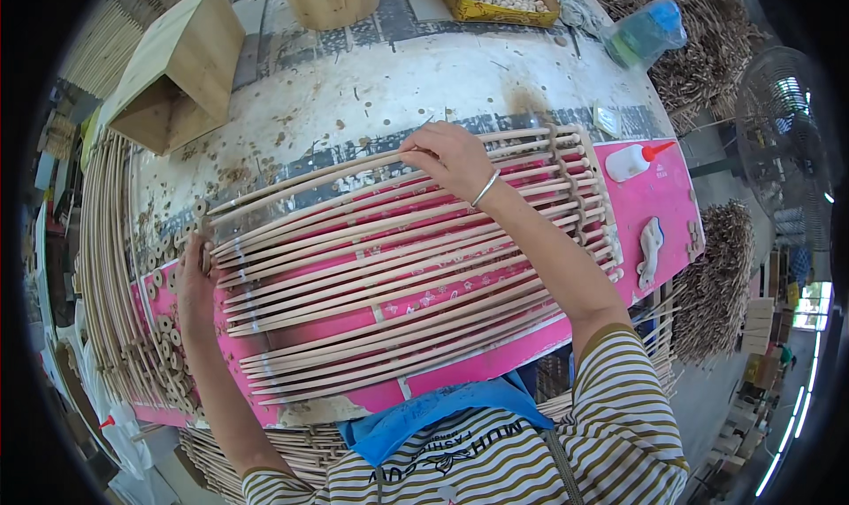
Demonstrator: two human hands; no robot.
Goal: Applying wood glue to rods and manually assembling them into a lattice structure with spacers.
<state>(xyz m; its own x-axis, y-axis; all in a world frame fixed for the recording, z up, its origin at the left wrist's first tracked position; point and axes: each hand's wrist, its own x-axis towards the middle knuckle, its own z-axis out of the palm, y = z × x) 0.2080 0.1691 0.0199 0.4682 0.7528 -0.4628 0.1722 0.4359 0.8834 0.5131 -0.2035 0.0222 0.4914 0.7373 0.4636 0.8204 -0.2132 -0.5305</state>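
Note:
Many slender pale wooden rods (354, 266) lie side by side across a pink board, their right ends joined in a row of brown pieces (570, 182). My right hand (451, 162), with a bracelet at its wrist, is closed on one wooden rod (309, 179) at the far edge of the row, thumb and fingers pinching it near its middle. At the rods' left ends is my left hand (195, 279), its fingertips drawn together beside small brown rings; what they pinch is hidden. Loose brown rings (168, 337) are scattered next to that hand.
A white glue bottle with red tip (628, 163) and a crumpled white glove (650, 250) lie on the pink board (676, 209) at right. A wooden box (199, 72) stands back left. A yellow tray of beads (469, 10) and a green bottle (641, 36) sit farther back; a fan (783, 125) is right.

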